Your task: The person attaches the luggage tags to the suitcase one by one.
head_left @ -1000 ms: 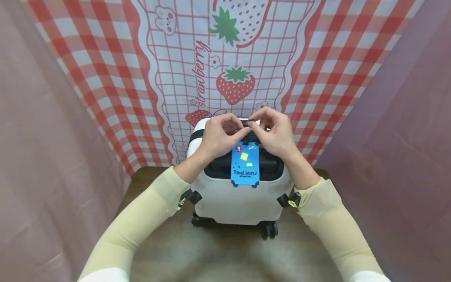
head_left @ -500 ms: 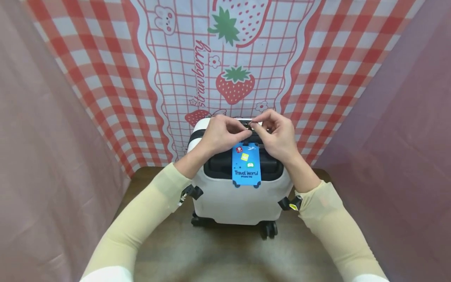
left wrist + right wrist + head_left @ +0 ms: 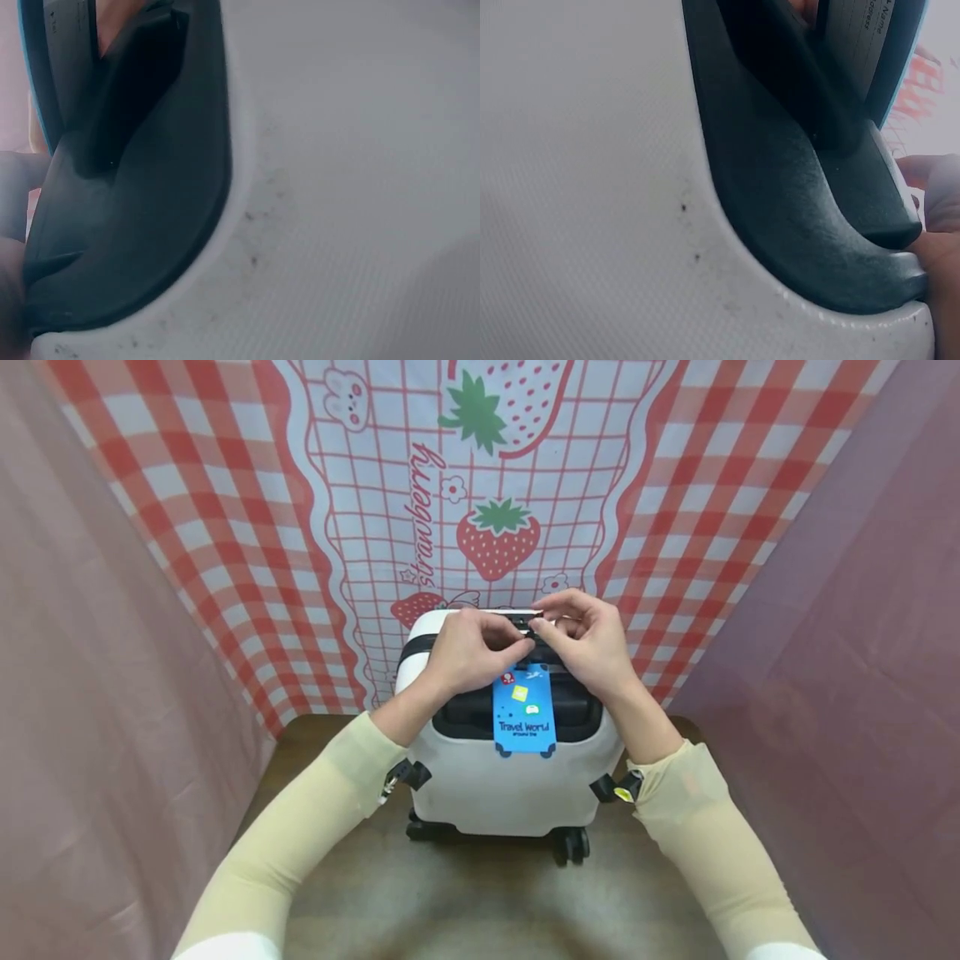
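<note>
A blue luggage tag point(image 3: 522, 714) printed "Travel World" hangs over the black handle recess point(image 3: 577, 714) of a white suitcase point(image 3: 517, 793). Above the tag, its thin black strap point(image 3: 530, 634) lies between the two hands. My left hand point(image 3: 474, 652) pinches the strap between thumb and forefinger. From the other side my right hand point(image 3: 591, 642) pinches it slightly higher. The fingertips nearly meet, so the strap's ends are mostly hidden. In the right wrist view the tag point(image 3: 864, 49) shows its back with a lined name and address card.
The suitcase stands upright on black wheels point(image 3: 572, 845) on a brown wooden surface point(image 3: 480, 902). Close behind hangs a strawberry-print cloth point(image 3: 375, 527). Pinkish curtains flank it at left point(image 3: 112, 693) and right point(image 3: 847, 693). A black band point(image 3: 417, 647) crosses the suitcase top.
Both hands stay at the strap, with small finger shifts. The left fingertips have dropped slightly below the right ones. The tag has barely moved.
</note>
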`<state>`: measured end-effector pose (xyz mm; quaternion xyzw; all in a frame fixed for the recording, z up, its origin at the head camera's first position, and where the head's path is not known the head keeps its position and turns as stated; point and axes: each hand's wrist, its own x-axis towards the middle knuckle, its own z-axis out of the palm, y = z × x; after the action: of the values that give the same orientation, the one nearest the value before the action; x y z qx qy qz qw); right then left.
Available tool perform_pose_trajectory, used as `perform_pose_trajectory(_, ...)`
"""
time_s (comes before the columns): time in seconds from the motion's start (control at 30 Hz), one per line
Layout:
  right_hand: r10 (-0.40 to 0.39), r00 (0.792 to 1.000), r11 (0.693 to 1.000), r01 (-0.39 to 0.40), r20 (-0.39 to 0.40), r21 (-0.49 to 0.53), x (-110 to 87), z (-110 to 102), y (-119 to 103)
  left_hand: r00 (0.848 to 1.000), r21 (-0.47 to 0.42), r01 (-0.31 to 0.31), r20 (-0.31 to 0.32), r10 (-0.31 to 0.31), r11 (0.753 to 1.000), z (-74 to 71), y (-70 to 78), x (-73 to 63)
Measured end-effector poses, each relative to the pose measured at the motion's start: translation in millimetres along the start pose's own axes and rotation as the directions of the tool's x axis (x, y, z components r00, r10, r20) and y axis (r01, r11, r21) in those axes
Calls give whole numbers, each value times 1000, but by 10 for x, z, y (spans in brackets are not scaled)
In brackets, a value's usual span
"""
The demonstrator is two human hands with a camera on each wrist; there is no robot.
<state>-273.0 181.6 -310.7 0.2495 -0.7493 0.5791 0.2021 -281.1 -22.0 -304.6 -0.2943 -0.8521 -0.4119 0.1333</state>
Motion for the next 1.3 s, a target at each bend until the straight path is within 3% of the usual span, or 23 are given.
perform_pose_trajectory(0.4,-1,999,989,-3,-32,-145,-61,33,-10,999,35,-42,-6,42,998,11,10,-24)
perform_pose_trajectory(0.73,-100,989,993,93,-105,-67,-50,55,-9,997,60,-80,-1,80,995,-10,21,10)
perform_pose_trajectory(1.03,-26,996,999,23,-90,-30,-29,13,-24,998,88,-50,-23,52,995,33,12,1)
perform_pose_trajectory(1.3,26,999,988,-33,-44,-150,-27,22,-23,999,73,-14,-34,16,997,45,17,-14)
